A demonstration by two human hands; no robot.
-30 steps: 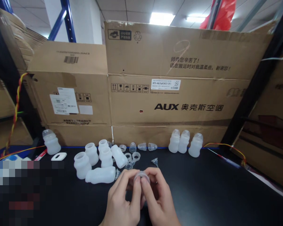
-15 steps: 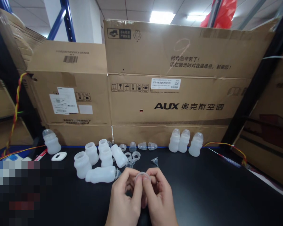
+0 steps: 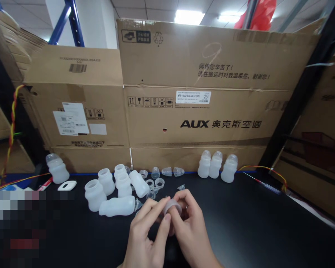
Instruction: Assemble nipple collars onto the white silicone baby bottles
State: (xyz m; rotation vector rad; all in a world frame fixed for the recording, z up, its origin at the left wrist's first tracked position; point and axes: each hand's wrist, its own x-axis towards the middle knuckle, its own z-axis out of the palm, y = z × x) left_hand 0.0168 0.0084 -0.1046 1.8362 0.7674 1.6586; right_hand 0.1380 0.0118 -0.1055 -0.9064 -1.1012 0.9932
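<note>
Both hands meet over the near middle of the black table, fingers curled around a translucent bottle collar ring (image 3: 172, 203). My left hand (image 3: 146, 234) pinches the ring's left side. My right hand (image 3: 192, 230) grips it from the right, its thumb pressed into the opening. Whether a nipple sits inside the ring is hidden by the fingers. Just left lies a frosted baby bottle (image 3: 117, 206) on its side, a clear nipple (image 3: 138, 204) at its mouth. Another nipple (image 3: 181, 187) rests right behind my right hand.
Several open bottles (image 3: 95, 195) stand at left, with one tipped bottle (image 3: 139, 184) among them. Loose rings (image 3: 159, 183) and clear caps (image 3: 166, 171) lie behind my hands. Capped bottles (image 3: 229, 169) stand at the back right, another (image 3: 57, 169) back left. A cardboard sheet (image 3: 223, 141) walls the back.
The ring has turned in my fingers so more of its side shows. My left fingers have stretched out along it, and the right thumb has moved into its opening. The view has shifted slightly.
</note>
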